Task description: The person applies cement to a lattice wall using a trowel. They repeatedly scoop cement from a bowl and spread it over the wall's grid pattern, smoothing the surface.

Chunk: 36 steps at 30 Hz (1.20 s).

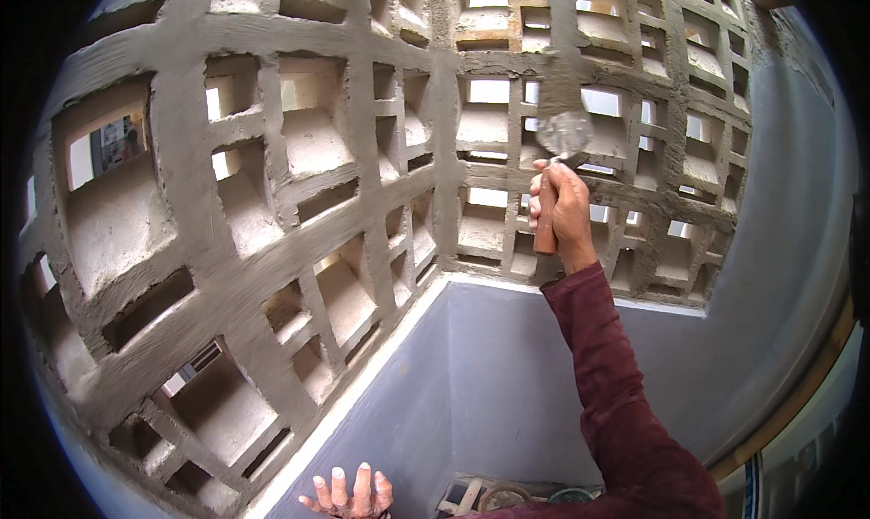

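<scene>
My right hand [564, 202] grips the reddish wooden handle [545, 220] of a trowel, raised in front of the right section of the grey concrete lattice wall [680, 184]. Its metal blade [565, 134], smeared with grey mortar, is up against or just before a vertical rib, with a blurred grey streak above it; whether it touches cannot be told. My left hand [349, 492] is low at the bottom, palm turned up, fingers apart and apparently empty, in front of the bluish-grey lower wall and near its white ledge [308, 428].
A second lattice section [254, 229] runs along the left, meeting the right one in a corner. Below and to the right are smooth bluish-grey walls [507, 365]. A curved wooden strip [770, 419] lies at the right edge. Containers and a pale bar [467, 496] sit at the bottom below.
</scene>
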{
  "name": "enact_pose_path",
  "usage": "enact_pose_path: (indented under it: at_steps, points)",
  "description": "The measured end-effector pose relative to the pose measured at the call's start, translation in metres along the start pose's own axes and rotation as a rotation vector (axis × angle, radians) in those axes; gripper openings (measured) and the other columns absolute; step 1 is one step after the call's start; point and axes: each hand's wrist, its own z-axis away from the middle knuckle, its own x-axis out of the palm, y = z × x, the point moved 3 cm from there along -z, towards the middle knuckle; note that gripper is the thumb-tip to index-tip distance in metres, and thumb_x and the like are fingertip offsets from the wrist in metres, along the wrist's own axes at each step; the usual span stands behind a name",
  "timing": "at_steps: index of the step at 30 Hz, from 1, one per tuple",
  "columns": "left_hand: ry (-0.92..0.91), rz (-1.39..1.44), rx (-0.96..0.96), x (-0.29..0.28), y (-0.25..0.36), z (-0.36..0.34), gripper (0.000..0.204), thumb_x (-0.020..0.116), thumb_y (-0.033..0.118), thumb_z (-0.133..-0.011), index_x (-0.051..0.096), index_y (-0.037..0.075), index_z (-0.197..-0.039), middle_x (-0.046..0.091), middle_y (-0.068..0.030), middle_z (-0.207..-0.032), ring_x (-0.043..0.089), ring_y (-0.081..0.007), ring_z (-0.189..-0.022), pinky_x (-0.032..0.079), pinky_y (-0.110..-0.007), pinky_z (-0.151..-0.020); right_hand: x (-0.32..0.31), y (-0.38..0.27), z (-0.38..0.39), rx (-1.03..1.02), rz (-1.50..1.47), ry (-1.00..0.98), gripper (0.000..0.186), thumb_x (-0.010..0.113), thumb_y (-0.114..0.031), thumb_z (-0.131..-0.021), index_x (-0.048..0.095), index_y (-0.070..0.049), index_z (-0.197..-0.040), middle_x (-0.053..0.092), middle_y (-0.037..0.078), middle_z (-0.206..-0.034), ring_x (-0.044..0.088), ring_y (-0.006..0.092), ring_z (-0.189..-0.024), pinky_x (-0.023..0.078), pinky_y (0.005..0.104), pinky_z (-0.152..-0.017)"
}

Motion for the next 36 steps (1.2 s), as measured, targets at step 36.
enact_pose_path:
  at_steps: [36]
  points:
    - [-0.011, -0.036, -0.048, -0.002, 0.003, -0.01, 0.023, 0.067, 0.035, -0.075, 0.069, 0.022, -0.094, 0.058, -0.0095, -0.117, 0.043, -0.0343, -0.121, 0.008, -0.06, -0.107, 0.06, 0.017, -0.023, 0.042, 0.176, -0.034, 0.021, 0.047, -0.024, -0.094, 0.051, -0.003, -0.096, 0.052, 0.005, -0.071, 0.051, 0.0114, -0.049, 0.045, 0.0266, -0.038]
